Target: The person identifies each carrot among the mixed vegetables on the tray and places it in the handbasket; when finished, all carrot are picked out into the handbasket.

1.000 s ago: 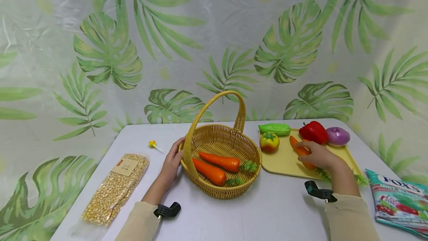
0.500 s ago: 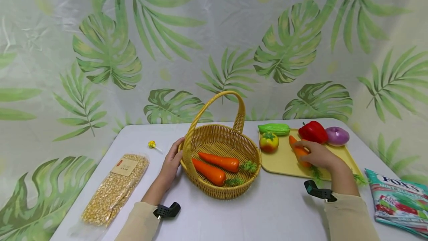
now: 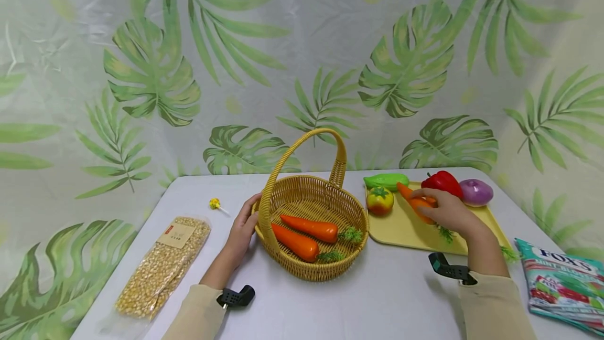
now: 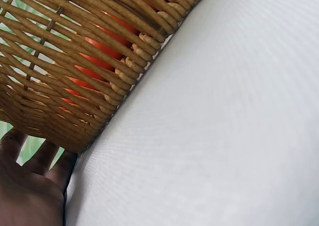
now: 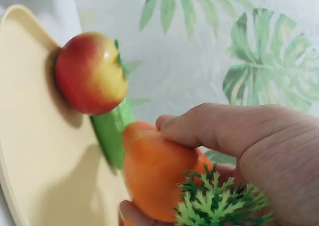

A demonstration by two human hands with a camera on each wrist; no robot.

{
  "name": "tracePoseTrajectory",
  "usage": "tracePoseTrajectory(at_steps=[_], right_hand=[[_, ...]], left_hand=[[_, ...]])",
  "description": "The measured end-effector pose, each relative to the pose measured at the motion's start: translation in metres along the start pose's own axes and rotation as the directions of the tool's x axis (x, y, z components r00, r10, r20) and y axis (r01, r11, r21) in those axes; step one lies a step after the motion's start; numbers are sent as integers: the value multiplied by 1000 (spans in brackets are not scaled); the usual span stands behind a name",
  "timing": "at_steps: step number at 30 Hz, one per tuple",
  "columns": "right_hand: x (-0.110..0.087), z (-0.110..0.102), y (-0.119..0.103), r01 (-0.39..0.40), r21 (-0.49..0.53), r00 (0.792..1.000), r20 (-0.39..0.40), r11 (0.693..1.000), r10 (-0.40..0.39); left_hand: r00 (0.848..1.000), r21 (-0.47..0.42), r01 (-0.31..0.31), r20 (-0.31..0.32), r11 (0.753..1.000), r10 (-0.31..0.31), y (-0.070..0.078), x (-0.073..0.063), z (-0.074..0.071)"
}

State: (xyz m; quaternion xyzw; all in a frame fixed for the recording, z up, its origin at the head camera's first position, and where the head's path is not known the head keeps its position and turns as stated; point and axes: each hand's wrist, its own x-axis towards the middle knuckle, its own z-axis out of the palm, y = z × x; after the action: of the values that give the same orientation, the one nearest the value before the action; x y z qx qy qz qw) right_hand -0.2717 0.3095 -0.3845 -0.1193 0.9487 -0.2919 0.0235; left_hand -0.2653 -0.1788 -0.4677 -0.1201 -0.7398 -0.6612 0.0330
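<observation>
An orange carrot (image 3: 419, 208) with a leafy top is in my right hand (image 3: 448, 211), which grips it over the tan tray (image 3: 396, 232). In the right wrist view, the thumb and fingers pinch the carrot (image 5: 157, 173) at its thick part. My left hand (image 3: 243, 230) holds the left side of a wicker basket (image 3: 311, 272). The left wrist view has its fingers (image 4: 42, 158) against the basket's outer weave. Inside the basket lie two carrots (image 3: 309, 228). Another green sprig (image 3: 508, 254) shows past my right wrist; what it belongs to is hidden.
Around the tray's back are a red-yellow tomato-like fruit (image 3: 379, 201), a ridged green vegetable (image 3: 387, 181), a red bell pepper (image 3: 443, 183) and a purple onion (image 3: 476, 193). A FOX'S candy bag (image 3: 561, 287) lies right; a corn kernel bag (image 3: 162, 269) and lollipop (image 3: 215, 203) lie left.
My right hand has shifted slightly away from me and raised the carrot, whose tip now points further to the back left. The left hand and basket have stayed put.
</observation>
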Motion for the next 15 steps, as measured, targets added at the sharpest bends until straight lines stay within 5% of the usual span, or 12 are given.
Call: tracePoseTrajectory(at_steps=[15], right_hand=[[-7, -13, -35, 83, 60, 995, -63, 995, -79]], left_hand=[[1000, -5, 13, -7, 1000, -13, 0, 0, 1]])
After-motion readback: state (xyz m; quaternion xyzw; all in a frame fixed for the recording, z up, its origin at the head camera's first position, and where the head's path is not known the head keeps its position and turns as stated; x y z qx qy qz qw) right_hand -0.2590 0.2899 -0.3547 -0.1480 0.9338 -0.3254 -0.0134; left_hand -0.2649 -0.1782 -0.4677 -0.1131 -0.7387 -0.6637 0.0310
